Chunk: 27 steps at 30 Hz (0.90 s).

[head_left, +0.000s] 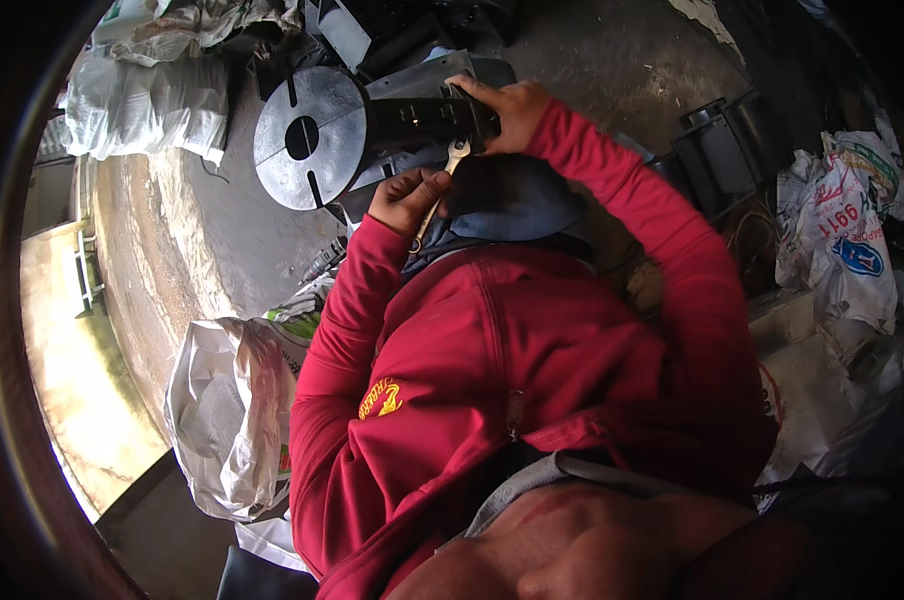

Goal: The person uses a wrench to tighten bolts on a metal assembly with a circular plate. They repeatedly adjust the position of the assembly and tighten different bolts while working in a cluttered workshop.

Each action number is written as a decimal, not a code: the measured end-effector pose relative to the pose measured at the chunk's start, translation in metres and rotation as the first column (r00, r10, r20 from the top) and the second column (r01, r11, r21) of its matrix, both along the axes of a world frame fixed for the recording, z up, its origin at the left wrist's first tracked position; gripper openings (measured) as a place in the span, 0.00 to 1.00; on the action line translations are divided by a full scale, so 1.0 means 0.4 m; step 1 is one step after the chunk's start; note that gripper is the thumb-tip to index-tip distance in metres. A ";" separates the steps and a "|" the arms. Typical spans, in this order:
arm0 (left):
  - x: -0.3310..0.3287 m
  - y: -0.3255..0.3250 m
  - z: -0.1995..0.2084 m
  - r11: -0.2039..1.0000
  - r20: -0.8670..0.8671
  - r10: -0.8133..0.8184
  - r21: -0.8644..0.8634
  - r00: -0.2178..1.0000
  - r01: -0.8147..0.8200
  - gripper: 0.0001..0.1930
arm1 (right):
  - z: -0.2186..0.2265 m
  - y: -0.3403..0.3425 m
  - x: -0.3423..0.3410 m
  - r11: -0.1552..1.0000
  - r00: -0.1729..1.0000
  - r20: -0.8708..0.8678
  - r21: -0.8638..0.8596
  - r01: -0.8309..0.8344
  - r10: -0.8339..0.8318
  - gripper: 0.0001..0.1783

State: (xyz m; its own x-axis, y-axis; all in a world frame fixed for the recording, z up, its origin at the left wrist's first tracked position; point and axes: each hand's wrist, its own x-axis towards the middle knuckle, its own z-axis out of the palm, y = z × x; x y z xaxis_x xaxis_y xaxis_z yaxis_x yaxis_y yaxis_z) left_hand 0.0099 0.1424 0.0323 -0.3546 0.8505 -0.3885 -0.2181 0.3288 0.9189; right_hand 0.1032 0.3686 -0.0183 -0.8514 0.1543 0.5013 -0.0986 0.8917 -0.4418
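Disc-ended part (387,125): smooth slotted round plate (335,130), dark column (417,122). Wrench (456,157): shiny metal, near part's right end. Left hand (410,198): closed around wrench. Right hand (517,110): half-curled, gripping part's right end.

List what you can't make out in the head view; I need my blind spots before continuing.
All in the head view:
Any fastener at the upper end of the shiny metal spanner: too small and dark.
Some fingers of the bare right hand: hidden by the hand itself and the long black column.
Part of the spanner's shaft: covered by the bare left hand.
Contents of the crumpled white plastic bag at left: hidden by its folds.
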 end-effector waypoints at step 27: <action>0.099 0.078 -0.014 1.000 0.368 0.019 -0.027 0.930 -0.009 0.13 | -0.001 0.007 -0.001 1.000 0.996 0.087 -0.028 0.006 -0.003 0.55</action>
